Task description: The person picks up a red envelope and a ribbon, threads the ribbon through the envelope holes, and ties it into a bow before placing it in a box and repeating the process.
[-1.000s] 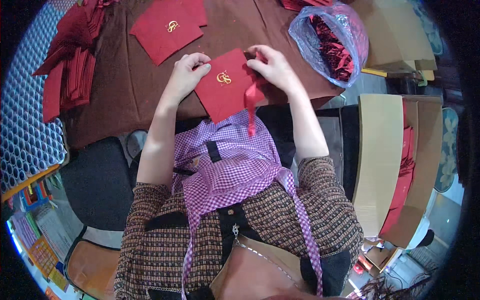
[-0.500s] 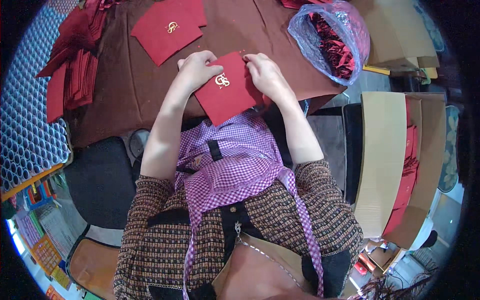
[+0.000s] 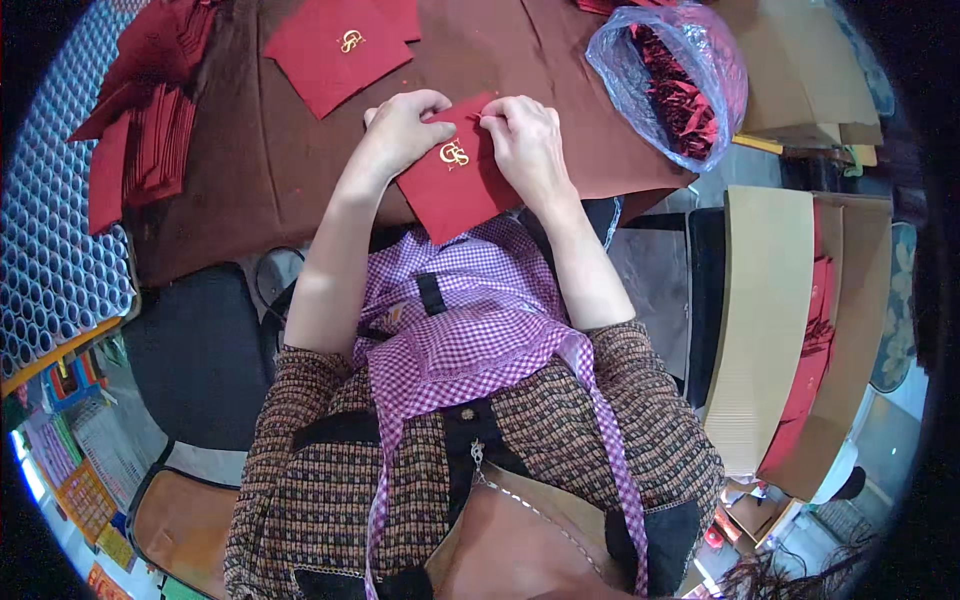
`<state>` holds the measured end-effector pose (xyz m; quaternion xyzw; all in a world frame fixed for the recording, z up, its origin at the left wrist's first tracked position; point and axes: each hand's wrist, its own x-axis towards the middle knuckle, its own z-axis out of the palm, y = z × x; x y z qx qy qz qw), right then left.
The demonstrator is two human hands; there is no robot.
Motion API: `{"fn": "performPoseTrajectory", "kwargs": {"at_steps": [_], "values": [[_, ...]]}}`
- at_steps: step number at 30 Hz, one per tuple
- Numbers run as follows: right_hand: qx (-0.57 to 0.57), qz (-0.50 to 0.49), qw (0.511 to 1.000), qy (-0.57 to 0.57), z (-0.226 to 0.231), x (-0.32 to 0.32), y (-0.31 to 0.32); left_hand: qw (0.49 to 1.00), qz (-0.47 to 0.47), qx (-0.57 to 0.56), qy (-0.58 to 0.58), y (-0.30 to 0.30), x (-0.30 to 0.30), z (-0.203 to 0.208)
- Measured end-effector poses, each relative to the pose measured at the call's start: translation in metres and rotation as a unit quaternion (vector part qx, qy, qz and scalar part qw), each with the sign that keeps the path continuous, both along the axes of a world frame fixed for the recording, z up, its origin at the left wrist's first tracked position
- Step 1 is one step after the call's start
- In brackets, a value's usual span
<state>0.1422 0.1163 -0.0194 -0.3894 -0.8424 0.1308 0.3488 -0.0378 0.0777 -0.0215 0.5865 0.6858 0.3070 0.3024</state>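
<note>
Nearest the camera, the person's checked purple apron hangs over a patterned knit top, with both forearms reaching up toward the brown table. At the table's near edge lies a red envelope with a gold emblem, its lower corner overhanging the edge toward the apron. The left hand rests on the envelope's upper left corner, fingers curled together and pressing down on the paper, thumb tucked toward the top edge. The right hand covers the envelope's upper right part, fingers bent and pinched close at the top edge beside the left thumb; whether they grip a flap or only press cannot be told. The gold emblem shows between the two hands. Farther off, a second red envelope lies flat on the table, apart from the hands. To the left sits a stack of red envelopes; to the far right, a clear plastic bag of red tassels.
</note>
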Motion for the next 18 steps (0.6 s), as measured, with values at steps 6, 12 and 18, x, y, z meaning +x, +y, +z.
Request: {"fn": "performPoseTrajectory", "kwargs": {"at_steps": [6,12,18], "values": [[0.015,-0.005,0.998,-0.061,-0.008,-0.005,-0.002,1.000,0.003,0.007,-0.023,-0.002,0.003,0.003],[0.030,-0.009,0.995,-0.098,-0.004,-0.006,-0.003,1.000,0.008,0.015,-0.008,-0.004,0.005,0.004],[0.013,-0.001,0.993,-0.121,0.003,-0.005,-0.007,1.000,0.016,0.010,-0.008,-0.008,0.007,0.006]]}}
